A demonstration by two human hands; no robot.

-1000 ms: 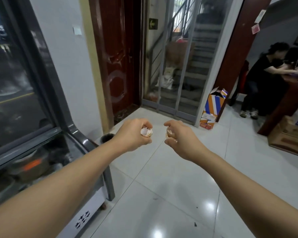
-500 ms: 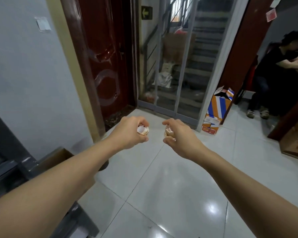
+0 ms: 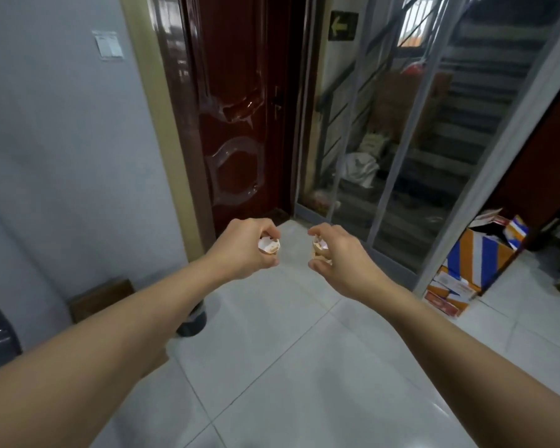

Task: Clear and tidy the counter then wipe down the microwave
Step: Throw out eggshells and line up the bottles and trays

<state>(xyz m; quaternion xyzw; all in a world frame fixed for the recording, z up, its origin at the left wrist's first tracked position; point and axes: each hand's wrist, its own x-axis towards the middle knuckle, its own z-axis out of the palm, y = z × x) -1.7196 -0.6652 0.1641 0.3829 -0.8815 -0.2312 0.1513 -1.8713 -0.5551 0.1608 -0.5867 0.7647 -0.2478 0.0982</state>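
The left hand (image 3: 243, 248) is pinching a broken eggshell (image 3: 269, 245), its grip narrow, fingers curled over the top and thumb under. The right hand (image 3: 340, 257) is holding a second shell piece (image 3: 320, 247) the same way, between curled fingertips and thumb. Both arms are reaching forward at about the same height, the hands near each other but apart, over the floor (image 3: 304, 367).

The shells are being carried away from the body, probably so that any drip or crumb falls on tile and not on clothing, and the light fingertip hold suits something thin and brittle that would crush under a full fist. Each piece is showing a jagged rim, a pale white inside and a tan outside. Neither the surface nor the microwave is in view, so the clearing part of the task seems to be under way, with the scraps likely heading for a bin.

A dark round bin (image 3: 193, 321) is standing on the floor just below the left forearm, partly hidden by it. The floor is glossy pale tile, reflecting light. Ahead are a lacquered red-brown door (image 3: 236, 108) with moulded panels and a glazed screen (image 3: 401, 130) in a metal frame. An open striped carton (image 3: 476, 263) is sitting at the right.
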